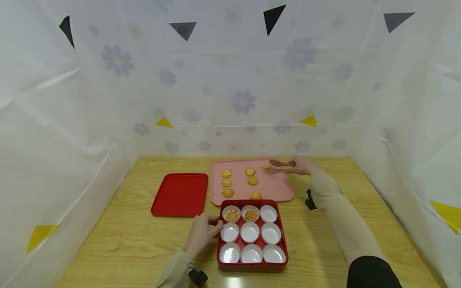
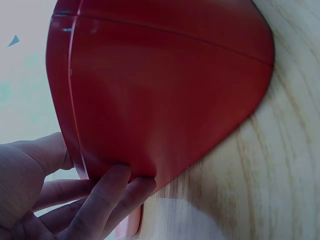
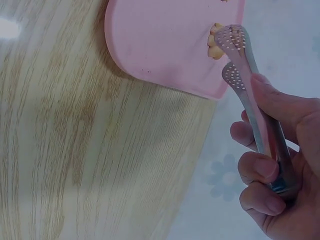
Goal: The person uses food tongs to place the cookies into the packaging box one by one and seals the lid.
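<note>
My right hand (image 1: 303,165) holds metal serving tongs (image 3: 243,75) with perforated ends, held apart. One end overlaps a cookie (image 3: 215,46) near the far right of the pink tray (image 1: 279,188); several other piped cookies (image 1: 253,181) lie on that tray. At the near side, my left hand (image 1: 202,231) grips the left wall of a deep red box (image 1: 252,267), thumb at the rim and fingers along the outside (image 2: 112,187). White paper cups (image 1: 249,232) stand in rows inside. Two of the far-row cups, left and middle, contain cookies (image 1: 232,216).
A flat red lid or tray (image 1: 181,195) lies on the wooden table (image 1: 119,240), left of the pink tray. Floral sheeting (image 1: 216,80) hangs behind the table and at both sides. The box stands close against the pink tray's near edge.
</note>
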The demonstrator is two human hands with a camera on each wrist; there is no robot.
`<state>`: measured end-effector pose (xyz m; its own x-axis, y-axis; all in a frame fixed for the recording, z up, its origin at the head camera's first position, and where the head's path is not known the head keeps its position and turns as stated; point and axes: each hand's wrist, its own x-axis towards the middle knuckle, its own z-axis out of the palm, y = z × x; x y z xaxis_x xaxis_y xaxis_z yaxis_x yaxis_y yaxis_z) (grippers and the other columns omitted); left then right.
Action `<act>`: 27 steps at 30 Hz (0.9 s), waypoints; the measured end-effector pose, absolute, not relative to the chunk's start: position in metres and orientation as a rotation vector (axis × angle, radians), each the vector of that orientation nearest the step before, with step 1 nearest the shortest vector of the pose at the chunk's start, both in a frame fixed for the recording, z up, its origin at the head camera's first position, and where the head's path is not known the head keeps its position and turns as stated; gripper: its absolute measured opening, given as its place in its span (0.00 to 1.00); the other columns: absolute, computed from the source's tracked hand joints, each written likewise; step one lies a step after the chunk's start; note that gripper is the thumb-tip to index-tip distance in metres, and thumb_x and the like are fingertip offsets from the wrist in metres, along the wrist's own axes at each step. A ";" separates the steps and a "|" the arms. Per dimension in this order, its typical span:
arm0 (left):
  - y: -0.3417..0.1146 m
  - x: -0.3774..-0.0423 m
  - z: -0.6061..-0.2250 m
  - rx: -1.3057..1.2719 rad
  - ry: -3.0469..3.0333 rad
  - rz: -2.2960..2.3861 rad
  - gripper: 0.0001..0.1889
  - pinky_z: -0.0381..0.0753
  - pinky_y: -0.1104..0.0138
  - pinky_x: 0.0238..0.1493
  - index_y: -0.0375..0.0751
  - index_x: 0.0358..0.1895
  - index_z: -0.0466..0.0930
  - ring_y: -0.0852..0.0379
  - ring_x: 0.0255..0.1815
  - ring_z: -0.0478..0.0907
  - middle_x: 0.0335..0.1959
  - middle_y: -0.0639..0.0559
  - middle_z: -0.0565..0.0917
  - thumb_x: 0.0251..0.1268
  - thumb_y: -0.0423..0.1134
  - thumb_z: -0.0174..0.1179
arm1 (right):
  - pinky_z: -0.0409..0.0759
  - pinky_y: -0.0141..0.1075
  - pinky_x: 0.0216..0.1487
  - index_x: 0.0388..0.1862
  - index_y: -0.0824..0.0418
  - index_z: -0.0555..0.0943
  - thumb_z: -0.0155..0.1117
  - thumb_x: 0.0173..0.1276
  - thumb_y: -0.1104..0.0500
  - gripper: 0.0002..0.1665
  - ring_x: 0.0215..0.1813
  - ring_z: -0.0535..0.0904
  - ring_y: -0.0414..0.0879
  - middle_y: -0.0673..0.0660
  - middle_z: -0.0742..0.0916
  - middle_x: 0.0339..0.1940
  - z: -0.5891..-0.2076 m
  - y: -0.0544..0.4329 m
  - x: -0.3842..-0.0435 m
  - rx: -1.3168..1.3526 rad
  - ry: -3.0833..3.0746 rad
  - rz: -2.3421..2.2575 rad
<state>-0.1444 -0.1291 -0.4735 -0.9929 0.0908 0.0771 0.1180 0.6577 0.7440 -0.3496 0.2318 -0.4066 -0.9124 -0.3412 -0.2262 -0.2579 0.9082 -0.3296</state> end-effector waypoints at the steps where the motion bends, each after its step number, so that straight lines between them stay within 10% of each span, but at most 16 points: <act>1: -0.129 -0.144 -0.473 -0.176 -2.831 -1.270 0.14 0.77 0.70 0.37 0.32 0.46 0.89 0.57 0.34 0.77 0.40 0.43 0.91 0.61 0.36 0.63 | 0.69 0.38 0.34 0.51 0.69 0.83 0.62 0.72 0.48 0.24 0.32 0.71 0.47 0.61 0.83 0.36 -0.406 0.231 -0.350 -0.440 2.792 -0.428; 16: -0.128 -0.145 -0.475 -0.197 -2.814 -1.282 0.12 0.78 0.72 0.33 0.33 0.44 0.90 0.60 0.32 0.79 0.38 0.44 0.91 0.61 0.35 0.63 | 0.70 0.39 0.37 0.60 0.70 0.80 0.61 0.73 0.49 0.28 0.36 0.73 0.49 0.68 0.85 0.52 -0.414 0.222 -0.354 -0.352 2.756 -0.456; 27: -0.128 -0.145 -0.474 -0.194 -2.808 -1.299 0.12 0.77 0.73 0.33 0.32 0.44 0.90 0.60 0.31 0.78 0.37 0.43 0.91 0.61 0.35 0.63 | 0.62 0.34 0.25 0.51 0.70 0.84 0.61 0.73 0.51 0.22 0.19 0.57 0.40 0.49 0.68 0.17 -0.420 0.223 -0.356 -0.356 2.698 -0.596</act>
